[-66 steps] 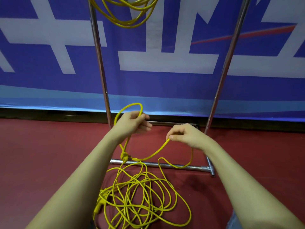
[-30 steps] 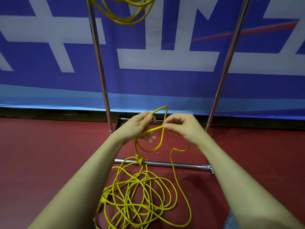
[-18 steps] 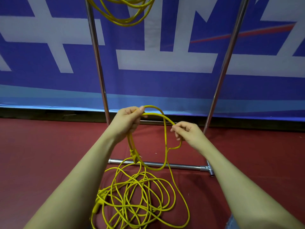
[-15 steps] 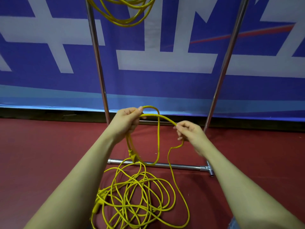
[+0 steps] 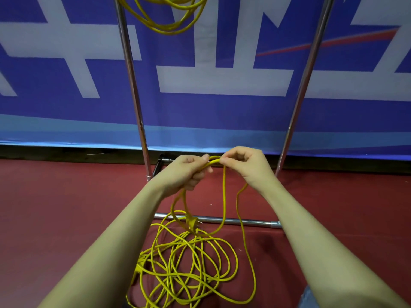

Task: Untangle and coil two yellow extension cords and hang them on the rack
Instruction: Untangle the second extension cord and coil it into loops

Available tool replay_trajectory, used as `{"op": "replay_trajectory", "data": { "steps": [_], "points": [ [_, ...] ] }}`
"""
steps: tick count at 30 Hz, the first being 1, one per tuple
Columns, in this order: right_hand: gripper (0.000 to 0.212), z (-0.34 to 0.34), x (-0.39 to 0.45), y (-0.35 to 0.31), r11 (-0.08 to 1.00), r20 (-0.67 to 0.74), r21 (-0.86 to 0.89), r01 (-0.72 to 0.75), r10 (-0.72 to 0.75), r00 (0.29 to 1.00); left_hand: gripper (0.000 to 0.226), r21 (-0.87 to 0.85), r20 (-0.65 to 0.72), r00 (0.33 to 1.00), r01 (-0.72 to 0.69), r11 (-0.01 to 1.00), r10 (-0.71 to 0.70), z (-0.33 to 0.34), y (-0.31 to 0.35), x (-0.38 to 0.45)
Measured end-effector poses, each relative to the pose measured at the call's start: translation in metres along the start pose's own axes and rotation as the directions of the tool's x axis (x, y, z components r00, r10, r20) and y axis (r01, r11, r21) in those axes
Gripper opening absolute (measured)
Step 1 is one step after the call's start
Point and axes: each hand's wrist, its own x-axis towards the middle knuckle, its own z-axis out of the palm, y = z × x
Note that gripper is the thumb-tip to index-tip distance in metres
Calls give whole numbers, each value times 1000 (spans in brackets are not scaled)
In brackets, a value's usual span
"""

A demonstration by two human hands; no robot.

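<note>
hung cord (image 5: 164, 21): top cut off | rack (image 5: 133, 85): top bar out of frame | floor cord (image 5: 189, 270): bottom edge clipped

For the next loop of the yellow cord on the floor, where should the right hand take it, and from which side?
Best on the free strand hanging below the right hand, above the floor pile. It hangs single and clear there, so fingers could probably pinch it from the right side without snagging crossed loops. The left hand already grips the gathered loops, and the plug dangles below it.

Yellow cord (image 5: 224, 196); chrome rack (image 5: 133, 85); maroon floor (image 5: 55, 207); blue-white banner (image 5: 222, 81).
</note>
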Motion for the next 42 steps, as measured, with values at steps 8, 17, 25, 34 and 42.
{"op": "replay_trajectory", "data": {
  "steps": [8,17,25,34,42],
  "points": [
    [14,-18,-4,31,993,27,-14,-115,116,993,29,-111,-57,996,-74,991,68,-13,2,4],
    [21,-23,-12,53,963,145,-33,-267,269,952,30,-202,-146,984,-129,971,100,-30,5,1],
    [16,-20,-1,26,989,-135,111,-98,113,984,37,86,-41,999,35,996,-32,-32,4,-6],
    [11,-11,6,25,994,-134,78,-79,89,987,29,-33,-23,999,-48,998,48,-17,3,1],
    [22,-24,-10,67,949,39,-228,-215,230,972,28,-372,-256,941,-309,875,223,-22,9,5]
  ]
}}
